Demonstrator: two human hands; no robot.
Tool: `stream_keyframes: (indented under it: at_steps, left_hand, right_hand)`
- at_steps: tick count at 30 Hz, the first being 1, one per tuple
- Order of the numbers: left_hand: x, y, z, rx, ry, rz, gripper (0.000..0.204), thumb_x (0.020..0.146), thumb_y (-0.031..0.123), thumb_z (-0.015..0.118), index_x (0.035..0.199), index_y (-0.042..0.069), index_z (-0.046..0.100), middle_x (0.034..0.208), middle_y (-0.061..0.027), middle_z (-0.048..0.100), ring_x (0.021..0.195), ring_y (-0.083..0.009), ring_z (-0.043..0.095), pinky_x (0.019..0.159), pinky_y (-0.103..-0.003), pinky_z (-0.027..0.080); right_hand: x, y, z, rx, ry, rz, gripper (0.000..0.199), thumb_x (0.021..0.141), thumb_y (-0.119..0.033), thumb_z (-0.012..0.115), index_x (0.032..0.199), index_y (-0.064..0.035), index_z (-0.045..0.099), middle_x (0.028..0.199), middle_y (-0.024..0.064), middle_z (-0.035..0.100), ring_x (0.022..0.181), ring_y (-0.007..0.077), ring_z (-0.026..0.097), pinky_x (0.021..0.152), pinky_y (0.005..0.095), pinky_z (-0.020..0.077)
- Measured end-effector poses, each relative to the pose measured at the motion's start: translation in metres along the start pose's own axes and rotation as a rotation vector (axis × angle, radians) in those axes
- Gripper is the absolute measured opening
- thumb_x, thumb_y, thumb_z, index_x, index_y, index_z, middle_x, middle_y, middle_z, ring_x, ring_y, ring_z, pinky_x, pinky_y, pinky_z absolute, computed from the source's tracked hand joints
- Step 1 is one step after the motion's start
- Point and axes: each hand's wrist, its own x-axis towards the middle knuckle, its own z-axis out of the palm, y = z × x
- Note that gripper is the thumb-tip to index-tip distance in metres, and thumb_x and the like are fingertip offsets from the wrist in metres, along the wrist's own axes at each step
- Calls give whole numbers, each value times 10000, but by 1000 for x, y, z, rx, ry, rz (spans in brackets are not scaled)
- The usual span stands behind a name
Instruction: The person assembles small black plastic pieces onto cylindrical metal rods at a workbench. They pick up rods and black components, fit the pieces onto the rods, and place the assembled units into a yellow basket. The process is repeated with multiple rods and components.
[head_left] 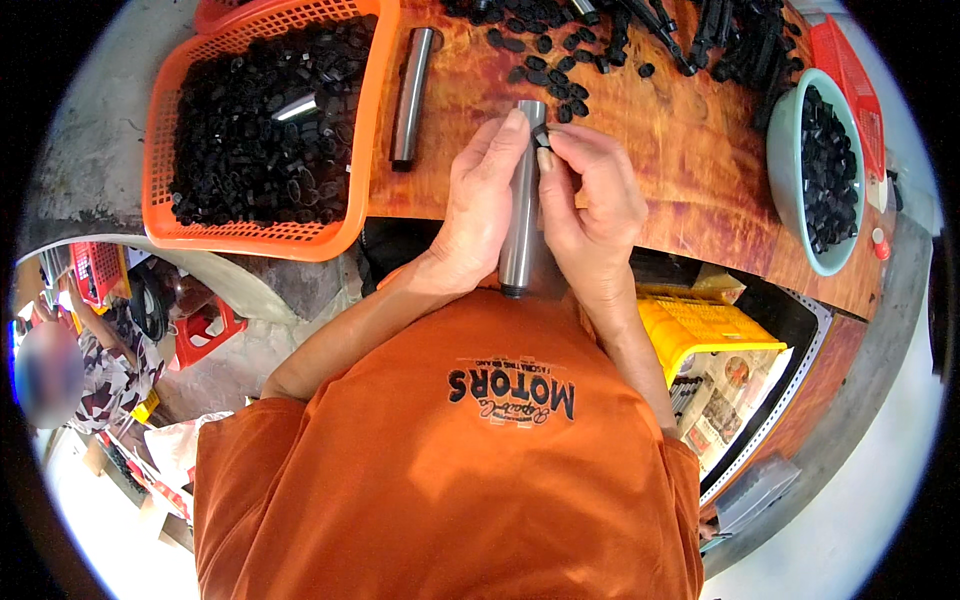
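In front of my chest, a grey metal tube with a dark lower end points away from me over the table's near edge. My left hand is closed around its left side, the thumb lying along the upper part. On the right, my right hand pinches a small black piece against the side of the tube near its far end. Fingers partly hide that piece, so its full shape does not show. A second metal tube with a black end lies on the table to the left of my hands.
An orange basket of small black parts stands left. Loose black pieces and longer black parts lie on the wooden table. Right are a pale blue basin and red basket; below, a yellow crate.
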Motion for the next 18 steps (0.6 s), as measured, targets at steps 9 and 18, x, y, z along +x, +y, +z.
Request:
stream_keyframes:
  at_steps: [9, 18]
  left_hand:
    - [3, -6, 2, 29, 76, 39, 319, 973, 355, 557, 1058, 49, 597, 936, 17, 573, 837, -63, 507, 762, -229, 426]
    - [-1, -4, 7, 89, 14, 75, 305, 1014, 354, 446, 1047, 85, 586, 828, 24, 547, 740, -60, 524, 676, -230, 462]
  right_hand:
    - [-16, -4, -10, 87, 74, 249, 171, 801, 66, 665, 953, 11, 609, 935, 158, 633, 814, 256, 635, 688, 314, 520]
    - [-17, -5, -9, 73, 50, 148, 163, 827, 62, 655, 974, 12, 607, 973, 147, 624, 797, 192, 618, 652, 271, 512]
